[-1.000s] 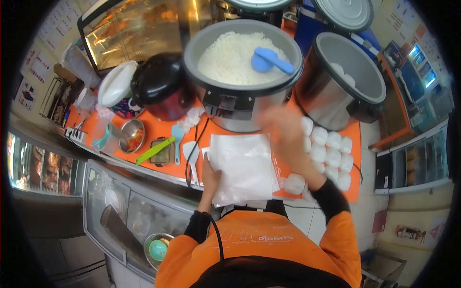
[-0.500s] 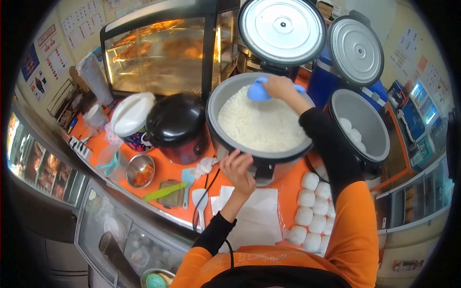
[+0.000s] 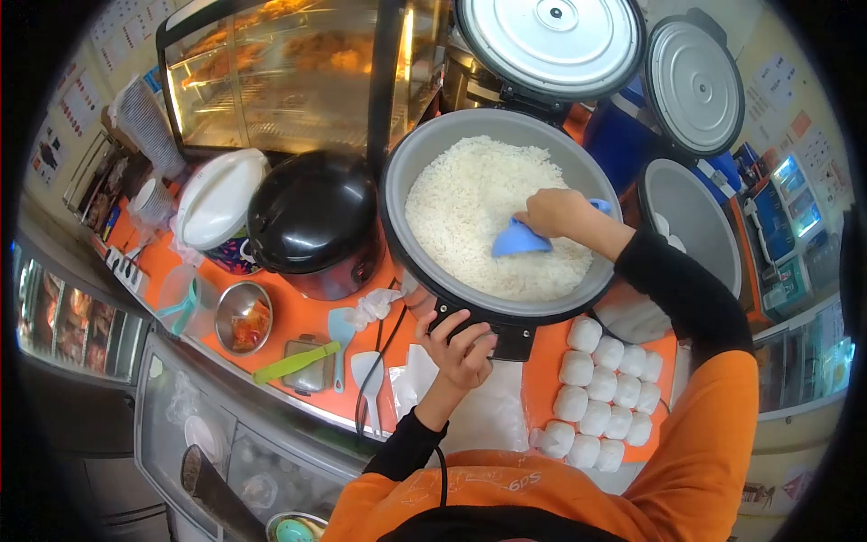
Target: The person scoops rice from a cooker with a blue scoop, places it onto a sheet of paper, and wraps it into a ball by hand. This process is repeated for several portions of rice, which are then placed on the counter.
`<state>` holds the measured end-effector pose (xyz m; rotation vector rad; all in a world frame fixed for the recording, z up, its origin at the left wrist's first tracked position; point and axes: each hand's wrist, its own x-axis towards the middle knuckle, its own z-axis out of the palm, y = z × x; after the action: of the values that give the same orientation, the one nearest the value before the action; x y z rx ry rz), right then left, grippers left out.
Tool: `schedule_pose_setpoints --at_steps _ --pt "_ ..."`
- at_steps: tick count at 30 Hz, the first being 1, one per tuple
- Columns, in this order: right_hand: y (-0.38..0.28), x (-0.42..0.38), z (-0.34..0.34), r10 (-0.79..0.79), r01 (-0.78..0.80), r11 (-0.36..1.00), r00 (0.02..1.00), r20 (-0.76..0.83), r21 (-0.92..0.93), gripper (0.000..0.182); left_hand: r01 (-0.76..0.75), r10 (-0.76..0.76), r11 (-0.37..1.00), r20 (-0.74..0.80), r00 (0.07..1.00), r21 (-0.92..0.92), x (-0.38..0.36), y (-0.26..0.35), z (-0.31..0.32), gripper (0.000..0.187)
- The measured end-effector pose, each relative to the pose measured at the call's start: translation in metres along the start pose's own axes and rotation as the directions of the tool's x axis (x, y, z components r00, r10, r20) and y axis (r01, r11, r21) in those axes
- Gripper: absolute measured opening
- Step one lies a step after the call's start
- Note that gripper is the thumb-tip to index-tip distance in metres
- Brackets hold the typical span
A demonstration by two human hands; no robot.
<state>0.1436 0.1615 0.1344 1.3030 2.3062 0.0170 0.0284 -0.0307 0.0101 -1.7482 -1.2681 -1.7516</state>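
Observation:
A large rice cooker (image 3: 411, 253), its lid (image 3: 555, 41) raised, holds a deep heap of white rice (image 3: 470, 199). Inside it, my right hand (image 3: 562, 215) is closed around a blue scoop (image 3: 521, 240), whose lower edge meets the rice. My left hand (image 3: 459, 350) grips the cooker's front with curled fingers, beside the black front plate (image 3: 508, 341). Rows of white wrapped bundles (image 3: 596, 417) lie on the orange counter to the right. White paper sheets (image 3: 488, 415) lie below the cooker, partly hidden by my left hand.
A second open cooker (image 3: 700, 230) with white bundles inside stands right. To the left are a black closed cooker (image 3: 316, 212), a lidded pot (image 3: 221, 199), a metal bowl (image 3: 242, 316), a green tong-like utensil (image 3: 296, 361) and a white paddle (image 3: 368, 384). A heated display case (image 3: 280, 77) stands behind.
My right hand has brought the blue scoop from the far side of the cooker down and right into the rice. My left hand stays at the cooker's front. The view has shifted slightly.

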Motion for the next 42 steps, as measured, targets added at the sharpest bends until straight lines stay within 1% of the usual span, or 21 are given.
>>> schedule_pose_setpoints --at_steps 3,6,7,8,10,13,14,15,16,17,19,20,23,24,26,27,30,33,36,40,42 --pt "0.004 -0.003 -0.001 -0.069 0.074 0.996 0.994 0.09 -0.044 0.051 0.0 0.0 1.0 -0.006 1.0 0.004 -0.001 -0.003 0.001 0.016" --pt "0.006 -0.016 -0.019 0.017 -0.057 0.996 0.888 0.459 0.074 0.058 0.013 -0.013 1.0 -0.032 0.999 -0.019 -0.004 -0.004 0.001 0.011" --pt "0.009 -0.015 -0.02 -0.008 -0.055 0.993 0.858 0.513 0.108 0.059 0.014 -0.015 0.999 -0.039 0.999 -0.028 -0.003 -0.004 0.002 0.011" --pt "0.013 -0.014 -0.02 -0.035 -0.056 0.988 0.826 0.563 0.144 0.06 0.017 -0.017 1.0 0.006 1.0 -0.017 0.001 -0.001 -0.001 0.024" --pt "0.026 -0.004 -0.022 -0.11 -0.067 0.969 0.748 0.654 0.239 0.06 0.026 -0.026 0.999 0.02 0.999 -0.026 0.0 -0.002 -0.003 0.024" --pt "0.045 0.013 -0.032 -0.155 -0.097 0.933 0.762 0.628 0.347 0.062 0.04 -0.037 0.999 0.072 0.997 -0.032 -0.002 -0.004 -0.007 0.024" --pt "0.051 0.014 -0.033 -0.108 -0.119 0.901 0.87 0.481 0.417 0.057 0.049 -0.046 0.998 0.096 0.994 -0.035 -0.002 -0.002 -0.01 0.024" --pt "0.049 0.016 -0.017 -0.181 0.082 0.894 0.965 0.188 0.44 0.054 0.056 -0.051 0.998 0.117 0.992 -0.038 -0.001 -0.002 -0.011 0.024" --pt "0.044 0.015 0.007 -0.249 0.278 0.876 0.96 -0.125 0.394 0.052 0.049 -0.046 0.998 0.11 0.993 -0.028 0.0 -0.002 -0.011 0.022" --pt "0.038 0.01 0.025 -0.308 0.449 0.846 0.852 -0.423 0.287 0.05 0.05 -0.046 0.998 0.107 0.993 -0.033 -0.002 -0.002 -0.01 0.022" --pt "0.015 -0.007 0.031 -0.317 0.362 0.862 0.931 -0.181 0.355 0.041 0.045 -0.041 0.998 0.1 0.994 -0.034 -0.007 -0.004 -0.01 0.021" --pt "0.013 -0.001 0.03 -0.253 0.311 0.874 0.948 -0.195 0.374 0.043 0.041 -0.038 0.999 0.112 0.993 -0.026 -0.007 -0.003 -0.011 0.02" --pt "0.026 0.025 0.007 -0.114 0.352 0.858 0.841 -0.529 0.374 0.048 0.035 -0.032 0.999 0.127 0.991 -0.015 -0.006 -0.004 -0.013 0.021" --pt "0.024 0.028 0.006 -0.067 0.292 0.868 0.87 -0.488 0.402 0.055 0.035 -0.033 0.999 0.122 0.992 -0.013 -0.006 -0.003 -0.012 0.021" --pt "0.019 0.038 0.012 -0.109 0.167 0.912 0.979 -0.172 0.374 0.046 0.031 -0.029 0.999 0.117 0.993 -0.014 -0.006 -0.004 -0.011 0.021" --pt "0.017 0.04 0.015 -0.118 0.112 0.931 0.993 -0.003 0.346 0.044 0.034 -0.033 0.999 0.126 0.992 -0.01 -0.005 -0.004 -0.012 0.021" --pt "0.018 0.018 0.026 -0.274 0.234 0.898 0.96 0.058 0.372 0.059 0.046 -0.046 0.999 0.119 0.992 0.004 -0.003 -0.003 -0.011 0.022" --pt "0.009 -0.025 0.006 -0.193 0.113 0.901 0.969 0.152 0.419 0.068 0.048 -0.048 0.999 0.108 0.993 0.003 -0.004 -0.002 -0.01 0.023" --pt "0.016 -0.051 0.002 -0.212 0.112 0.878 0.963 0.168 0.465 0.071 0.056 -0.055 0.998 0.088 0.995 -0.014 -0.004 -0.002 -0.008 0.024" --pt "0.015 -0.046 0.01 -0.233 0.084 0.855 0.944 0.234 0.512 0.071 0.081 -0.078 0.996 0.085 0.993 -0.024 -0.007 -0.001 -0.008 0.022" --pt "0.006 -0.039 0.004 -0.203 0.005 0.868 0.916 0.345 0.497 0.067 0.075 -0.073 0.997 0.071 0.995 -0.024 -0.006 -0.001 -0.006 0.021"
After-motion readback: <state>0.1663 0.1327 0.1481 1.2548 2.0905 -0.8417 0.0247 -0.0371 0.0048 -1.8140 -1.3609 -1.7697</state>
